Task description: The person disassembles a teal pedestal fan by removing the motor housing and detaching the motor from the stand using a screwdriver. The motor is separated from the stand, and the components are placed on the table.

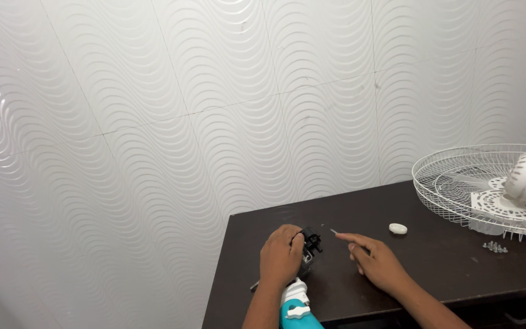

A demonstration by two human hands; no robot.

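i see one black motor part (310, 241) on the dark counter (433, 268), held upright by my left hand (281, 256), right hand (377, 263) fingers pinching one thin pin (334, 231) pointing left, one white cap (398, 228), one fan grille (488, 189) right

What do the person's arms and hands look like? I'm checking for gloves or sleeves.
Both are bare: the left hand and right hand wear no gloves, and no rings or watch show. The forearms carry no sleeves as far as the frame shows.
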